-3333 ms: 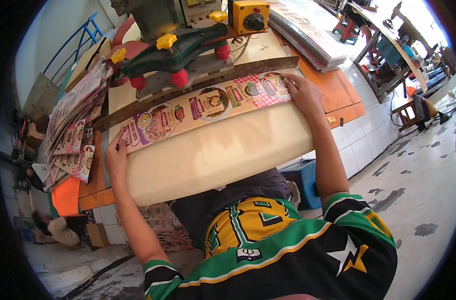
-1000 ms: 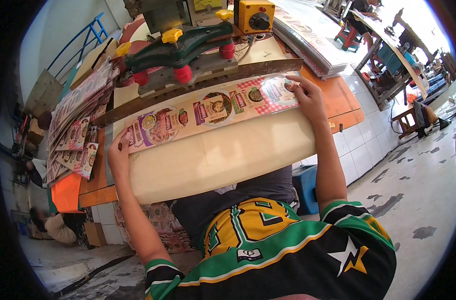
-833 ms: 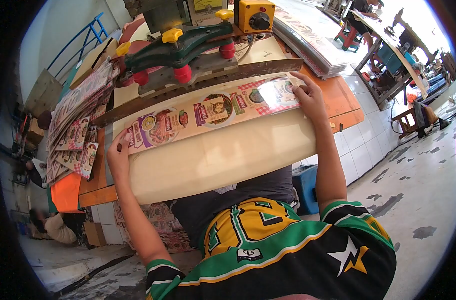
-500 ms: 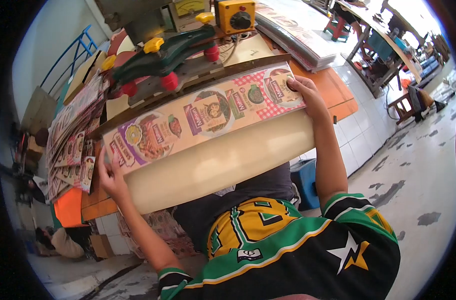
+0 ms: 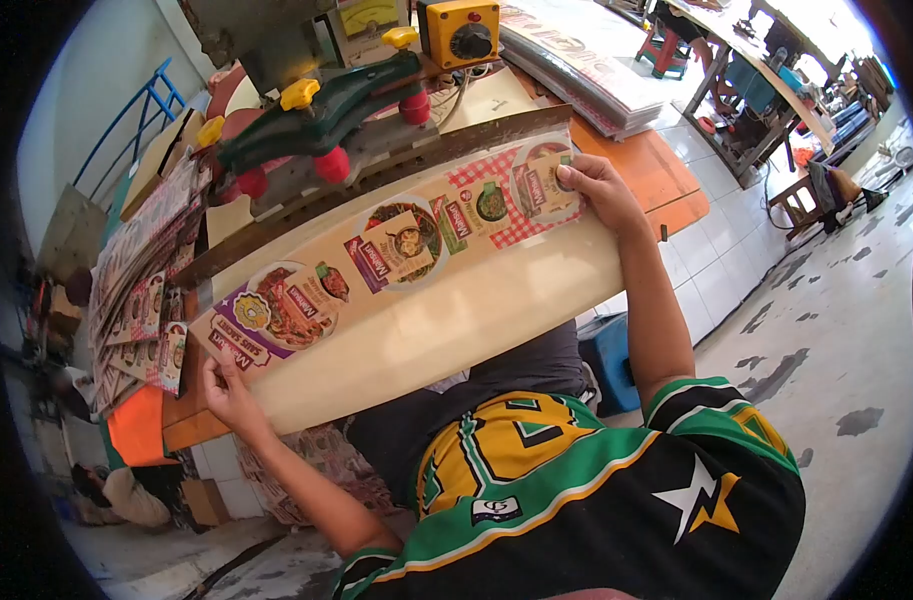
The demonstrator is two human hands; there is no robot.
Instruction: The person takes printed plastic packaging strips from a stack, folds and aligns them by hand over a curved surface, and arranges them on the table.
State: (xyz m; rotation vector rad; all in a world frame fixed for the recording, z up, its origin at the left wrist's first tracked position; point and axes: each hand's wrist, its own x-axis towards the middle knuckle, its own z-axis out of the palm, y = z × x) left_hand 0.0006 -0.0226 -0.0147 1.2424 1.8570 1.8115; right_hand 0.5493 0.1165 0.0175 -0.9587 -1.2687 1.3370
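Note:
A long printed sheet (image 5: 411,245) with food pictures and red checks is stretched between my hands, tilted up to the right. At its lower left corner, my left hand (image 5: 234,398) pinches the edge. The opposite end is gripped by my right hand (image 5: 604,192), thumb on top of the print. Under the sheet lies a smooth cream board (image 5: 436,330), its front edge curving over my lap. Just beyond the sheet runs the metal bar (image 5: 376,180) of a machine.
The machine has a dark green clamp arm (image 5: 316,115) with yellow knobs and a yellow control box (image 5: 458,32). Stacked printed sheets (image 5: 141,270) are at the left, and plastic-wrapped stacks (image 5: 586,75) at the back. A blue container (image 5: 608,360) stands by my right side.
The printed sheet has come back towards me and slightly left, baring a cream strip between it and the metal bar. Both hands moved with it, keeping hold of its ends.

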